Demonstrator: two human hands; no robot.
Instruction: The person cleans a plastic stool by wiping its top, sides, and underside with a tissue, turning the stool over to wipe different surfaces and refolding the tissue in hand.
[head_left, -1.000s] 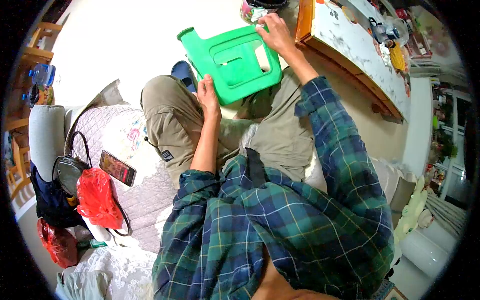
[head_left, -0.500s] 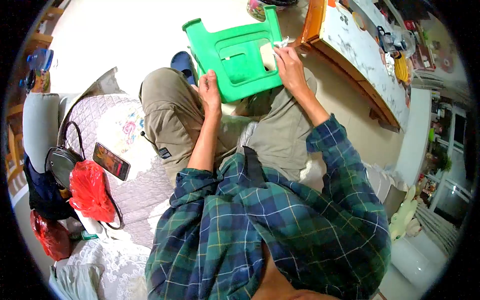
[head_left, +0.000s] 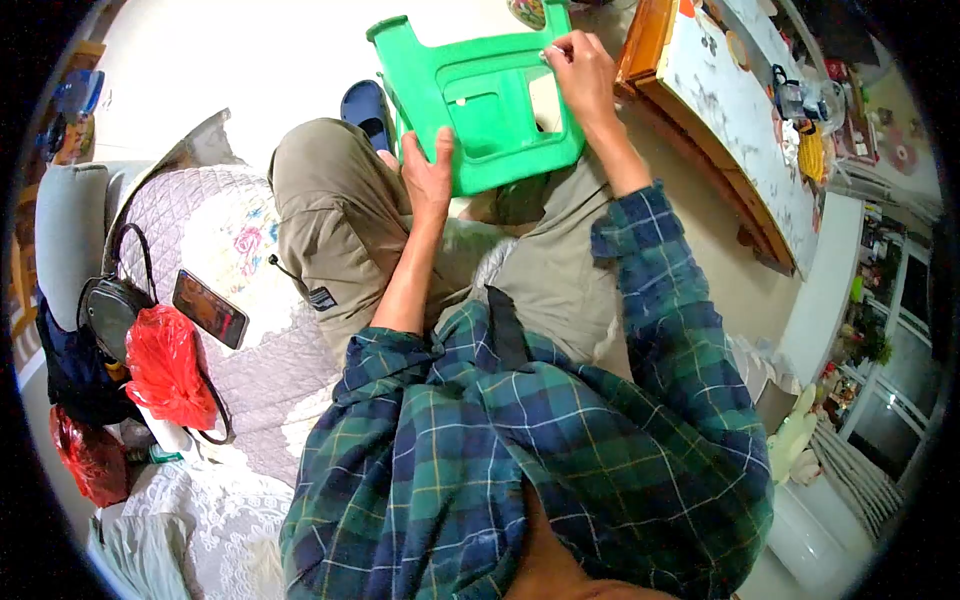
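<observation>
Pale floor [head_left: 240, 70] gives the widest passage, across the upper left of the frame as far as the green plastic piece [head_left: 475, 112] at upper centre, where a blue slipper [head_left: 366, 110] lies near its left edge. The left hand [head_left: 428, 172] blocks the lower left corner, the right hand [head_left: 585, 78] the upper right side, near a cut-out showing floor. Bent trouser legs [head_left: 325, 175] close the approach from below. At right, floor runs between forearm and desk [head_left: 715, 105], narrowing upward. Mid-left, quilt lies open between phone [head_left: 211, 308] and knee.
</observation>
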